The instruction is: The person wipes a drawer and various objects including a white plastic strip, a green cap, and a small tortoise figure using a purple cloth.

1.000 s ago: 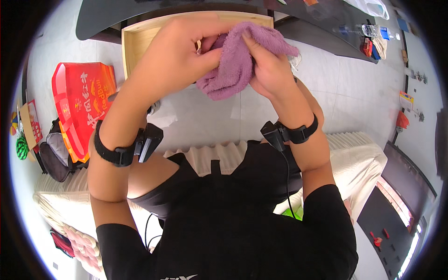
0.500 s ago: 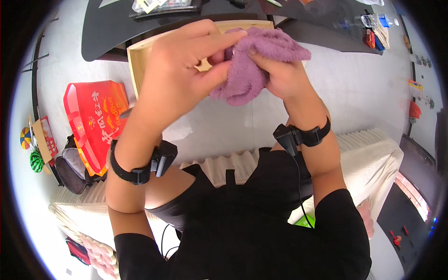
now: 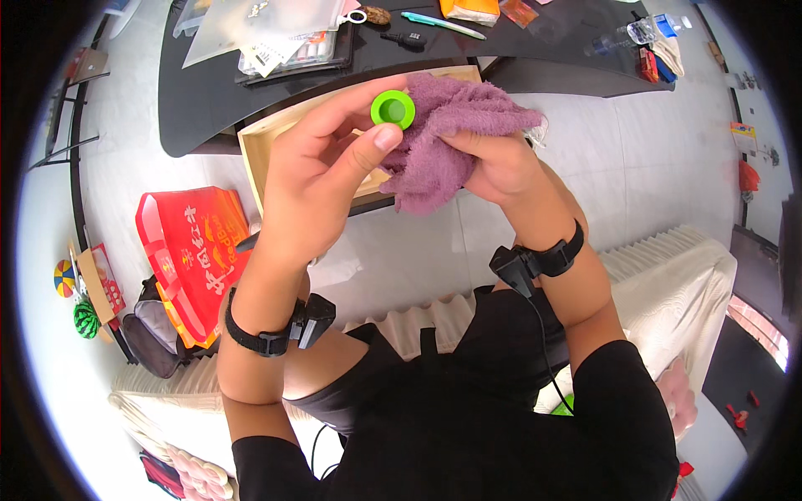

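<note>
A small, round, bright green cap-like piece (image 3: 393,109) with a hollow middle is pinched between the thumb and fingers of my left hand (image 3: 322,167). Its open side faces up toward me. In my right hand (image 3: 501,165) is a bunched purple towel (image 3: 439,171), gripped with the thumb on top. Cloth and green piece meet side by side above an open wooden drawer (image 3: 255,138). The towel covers the fingertips of the right hand, and part of the drawer is hidden behind my hands.
On the dark desk (image 3: 196,108) lie a zip pouch (image 3: 251,29), a turquoise pen (image 3: 443,25), a black marker-like item (image 3: 404,39) and a clear bottle (image 3: 656,31). A red bag (image 3: 192,250) and a grey open bag (image 3: 150,326) stand on the floor at left.
The green piece, hidden before, now shows in my left hand, which has turned and drawn slightly away from the towel. My view has shifted, showing more of the desk.
</note>
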Motion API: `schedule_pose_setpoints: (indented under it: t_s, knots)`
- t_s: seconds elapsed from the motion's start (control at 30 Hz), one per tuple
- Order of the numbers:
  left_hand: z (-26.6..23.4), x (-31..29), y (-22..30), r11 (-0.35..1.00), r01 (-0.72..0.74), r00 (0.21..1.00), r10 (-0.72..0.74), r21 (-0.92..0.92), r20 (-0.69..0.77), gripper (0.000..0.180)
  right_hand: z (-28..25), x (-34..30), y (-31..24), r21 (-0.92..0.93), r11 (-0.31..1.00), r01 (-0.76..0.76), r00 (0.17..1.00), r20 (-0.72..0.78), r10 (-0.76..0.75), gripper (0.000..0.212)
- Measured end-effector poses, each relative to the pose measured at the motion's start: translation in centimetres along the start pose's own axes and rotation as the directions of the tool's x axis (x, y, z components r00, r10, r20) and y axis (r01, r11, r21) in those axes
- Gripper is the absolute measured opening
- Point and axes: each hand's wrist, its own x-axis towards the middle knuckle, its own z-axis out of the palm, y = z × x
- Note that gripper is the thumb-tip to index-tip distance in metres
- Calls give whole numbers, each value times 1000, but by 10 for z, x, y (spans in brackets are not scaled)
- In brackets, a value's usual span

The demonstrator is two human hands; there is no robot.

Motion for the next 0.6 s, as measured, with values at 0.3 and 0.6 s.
schedule_pose_setpoints:
  t_s: [0.3,0.6]
  knots:
    - [1,-1,-5,998,0,1000,-2,-64,-30,38,-2,1,8,10,999,38,999,16,-38,34]
    - [-9,-2,-12,922,-219,975,219,321,37,38,-1,0,9,-453,883,124,987,-33,-155,27]
